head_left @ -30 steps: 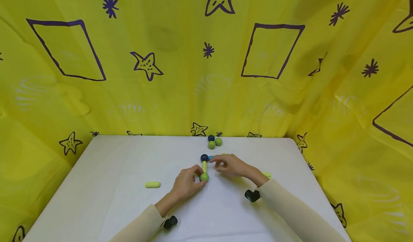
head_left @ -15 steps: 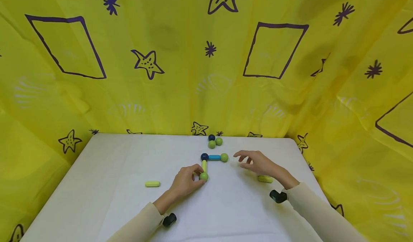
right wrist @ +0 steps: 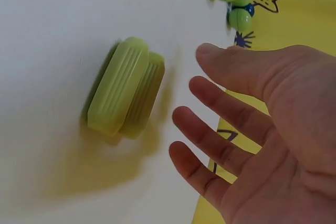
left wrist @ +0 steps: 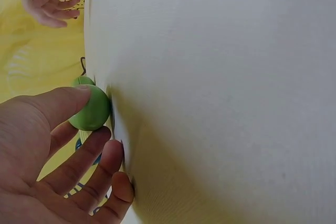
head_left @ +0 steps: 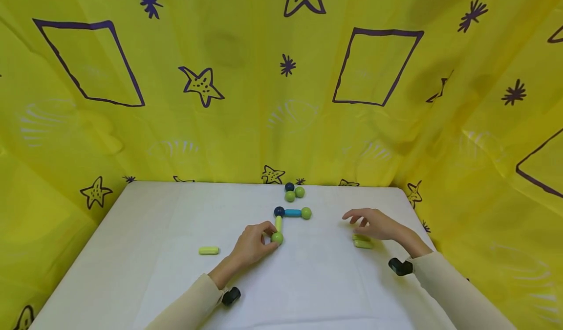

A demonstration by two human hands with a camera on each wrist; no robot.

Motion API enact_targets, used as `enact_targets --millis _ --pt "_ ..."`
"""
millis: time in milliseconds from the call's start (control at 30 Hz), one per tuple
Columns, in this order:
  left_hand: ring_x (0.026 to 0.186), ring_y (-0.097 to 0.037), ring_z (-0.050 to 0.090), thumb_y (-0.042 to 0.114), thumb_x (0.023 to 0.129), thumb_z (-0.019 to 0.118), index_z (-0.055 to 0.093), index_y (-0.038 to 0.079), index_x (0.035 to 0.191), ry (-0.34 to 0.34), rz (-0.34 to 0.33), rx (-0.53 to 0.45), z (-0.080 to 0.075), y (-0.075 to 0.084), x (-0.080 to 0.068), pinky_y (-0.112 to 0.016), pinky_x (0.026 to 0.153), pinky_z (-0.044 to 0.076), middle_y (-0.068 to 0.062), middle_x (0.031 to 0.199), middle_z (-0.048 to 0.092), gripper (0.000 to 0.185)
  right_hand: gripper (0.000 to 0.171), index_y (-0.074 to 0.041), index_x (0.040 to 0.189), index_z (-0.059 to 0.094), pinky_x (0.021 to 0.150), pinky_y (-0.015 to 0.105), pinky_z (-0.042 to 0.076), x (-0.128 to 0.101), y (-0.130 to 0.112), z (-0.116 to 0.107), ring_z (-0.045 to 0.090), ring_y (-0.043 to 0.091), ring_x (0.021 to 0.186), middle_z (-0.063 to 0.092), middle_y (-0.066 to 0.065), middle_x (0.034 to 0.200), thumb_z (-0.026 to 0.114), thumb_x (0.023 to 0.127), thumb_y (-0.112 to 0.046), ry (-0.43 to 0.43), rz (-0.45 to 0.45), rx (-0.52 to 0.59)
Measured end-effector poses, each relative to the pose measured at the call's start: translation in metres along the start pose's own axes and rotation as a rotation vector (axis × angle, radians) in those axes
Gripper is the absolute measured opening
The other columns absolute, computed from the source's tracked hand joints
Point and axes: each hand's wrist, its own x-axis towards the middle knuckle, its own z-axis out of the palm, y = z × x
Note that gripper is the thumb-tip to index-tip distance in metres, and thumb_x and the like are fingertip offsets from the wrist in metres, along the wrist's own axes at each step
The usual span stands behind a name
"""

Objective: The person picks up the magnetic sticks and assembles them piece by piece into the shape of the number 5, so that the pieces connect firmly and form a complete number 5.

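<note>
Near the centre of the head view, slightly below the middle: left hand (head_left: 251,246) with thumb and fingertips curled round a smooth green ball (head_left: 277,237), pinching it against the white table (head_left: 167,252). Joined to that ball, one short pale-green rod (head_left: 278,223) running up the frame to a single dark-blue ball (head_left: 279,211); from there one glossy blue rod (head_left: 292,213) running right to a second green ball (head_left: 306,213). An L-shaped chain, then: three balls, two rods.

To the right of centre, right hand (head_left: 377,225) spread and relaxed, fingers nearly straight, gripping nothing, hovering just above two pale-green ribbed rods (head_left: 362,242) lying side by side and touching. In the right wrist view, upper left of the frame: faceted, lengthwise-grooved plastic sticks with blunt tapered ends.

Higher in the head view, by the table's far edge: a tight cluster of three loose balls (head_left: 294,192), one dark blue and two green, touching. Lower left of centre: one more pale-green rod (head_left: 208,250), alone and well apart.

Both arms in cream sleeves, a black wrist-worn device (head_left: 400,266) at each cuff.

Behind and around: a wrinkled yellow cloth backdrop (head_left: 246,115) printed with purple stars, bursts and open quadrilaterals. No readable writing or brand anywhere
</note>
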Motion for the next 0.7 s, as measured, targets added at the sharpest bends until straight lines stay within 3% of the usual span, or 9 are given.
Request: enact_targets --millis 333,700 --pt "0.069 -0.007 0.052 0.020 0.088 0.082 0.070 0.014 0.105 -0.007 -0.014 0.001 -0.002 0.002 0.003 -0.024 0.063 0.044 0.001 0.097 0.074 0.021 0.031 -0.005 0.125 0.069 0.083 0.035 0.053 -0.009 0.013 -0.003 0.061 0.024 0.095 0.069 0.009 0.109 0.069 0.094 0.000 -0.107 0.066 0.049" --pt "0.070 -0.007 0.052 0.021 0.089 0.082 0.069 0.015 0.105 -0.016 -0.016 0.003 -0.002 -0.001 0.005 -0.025 0.064 0.045 0.002 0.098 0.074 0.022 0.032 -0.007 0.118 0.073 0.082 0.034 0.052 -0.011 0.019 0.003 0.060 0.023 0.092 0.068 0.005 0.104 0.064 0.092 0.009 -0.114 0.058 0.055"
